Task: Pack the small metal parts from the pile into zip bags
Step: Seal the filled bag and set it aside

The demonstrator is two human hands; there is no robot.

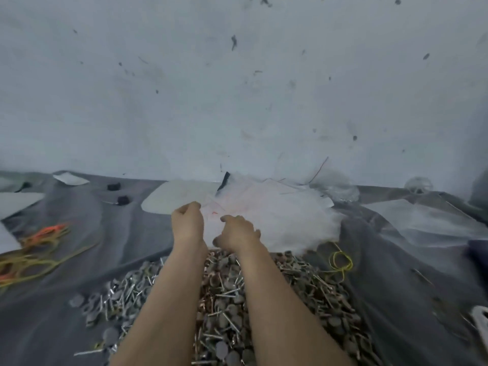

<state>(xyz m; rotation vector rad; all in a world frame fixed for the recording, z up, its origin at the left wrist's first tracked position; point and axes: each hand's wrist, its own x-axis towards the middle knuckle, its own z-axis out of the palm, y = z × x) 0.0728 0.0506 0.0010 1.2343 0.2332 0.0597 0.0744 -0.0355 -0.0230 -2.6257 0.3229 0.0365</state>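
Heap of clear plastic zip bags (277,210) lay just beyond pile of small grey metal parts (227,299).
Left hand (188,220) and right hand (237,235) curled at its near edge; grasp could not be told.

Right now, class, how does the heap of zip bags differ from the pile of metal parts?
The zip bags are pale, translucent and flat; the metal parts are small grey and coppery pins with round heads. The zip bags lie farther off, by the wall; the metal parts lie nearer, under the forearms. Both rest on the dark grey cloth.
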